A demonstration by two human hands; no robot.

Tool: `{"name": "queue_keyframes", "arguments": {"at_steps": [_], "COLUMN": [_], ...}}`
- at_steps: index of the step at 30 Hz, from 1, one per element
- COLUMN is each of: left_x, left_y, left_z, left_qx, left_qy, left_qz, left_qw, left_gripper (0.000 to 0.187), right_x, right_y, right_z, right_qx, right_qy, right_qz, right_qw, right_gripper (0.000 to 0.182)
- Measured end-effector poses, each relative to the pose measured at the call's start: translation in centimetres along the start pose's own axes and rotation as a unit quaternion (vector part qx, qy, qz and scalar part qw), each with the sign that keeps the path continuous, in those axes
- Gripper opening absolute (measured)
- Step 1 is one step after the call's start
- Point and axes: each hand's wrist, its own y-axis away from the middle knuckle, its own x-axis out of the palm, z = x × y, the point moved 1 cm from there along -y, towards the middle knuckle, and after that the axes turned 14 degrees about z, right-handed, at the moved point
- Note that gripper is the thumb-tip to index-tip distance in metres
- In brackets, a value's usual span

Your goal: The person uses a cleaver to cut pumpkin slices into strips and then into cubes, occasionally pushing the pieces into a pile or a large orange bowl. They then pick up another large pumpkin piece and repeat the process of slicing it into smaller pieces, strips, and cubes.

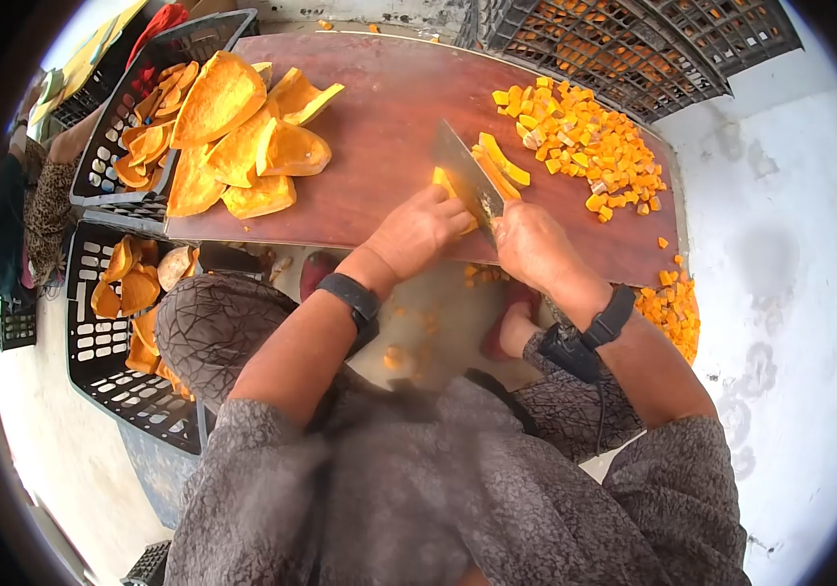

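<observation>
My right hand [536, 244] grips the handle of a cleaver [464, 168], its wide blade angled up and away across the reddish-brown board [389, 117]. Just left of the blade, the curled fingers of my left hand [418, 230] hold down a piece of orange pumpkin [443, 180], mostly hidden beneath them. Against the blade's right side lie a few cut pumpkin strips [506, 159]. A heap of diced pumpkin [589, 142] covers the board's right end. Large pumpkin slabs [242, 142] are stacked on its left end.
Black crates with pumpkin pieces stand at the left, one beside the board [96, 161] and one nearer me [86, 337]. More crates [614, 39] stand at the back right. Diced pumpkin [670, 317] lies below the board's right edge. Another person [52, 200] is at far left.
</observation>
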Motion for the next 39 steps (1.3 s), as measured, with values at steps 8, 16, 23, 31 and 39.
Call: {"name": "queue_keyframes", "arguments": {"at_steps": [8,16,23,31,39], "left_x": [0.3,0.0,0.2,0.0,-0.4], "left_y": [0.1,0.1,0.1,0.7,1.4], "left_z": [0.2,0.0,0.1,-0.1,-0.4], "left_qx": [-0.019,-0.001,-0.008,-0.013,-0.057], "left_qy": [0.025,0.014,-0.007,0.002,0.028], "left_qz": [0.019,-0.005,0.017,0.035,0.07], "left_qw": [0.999,1.0,1.0,0.999,0.996], "left_gripper": [0.013,0.013,0.013,0.016,0.025], "right_x": [0.2,1.0,0.8,1.6,-2.0], "right_y": [-1.1,-2.8,0.0,-4.0,0.5], "right_z": [-0.3,0.9,0.1,-1.0,-1.6], "right_qx": [0.012,0.017,0.036,0.037,0.053], "right_qy": [-0.003,-0.025,-0.001,-0.107,-0.115], "right_qz": [0.031,-0.011,0.039,-0.051,-0.078], "right_qw": [0.999,0.999,0.999,0.992,0.989], "right_gripper": [0.02,0.016,0.013,0.024,0.025]}}
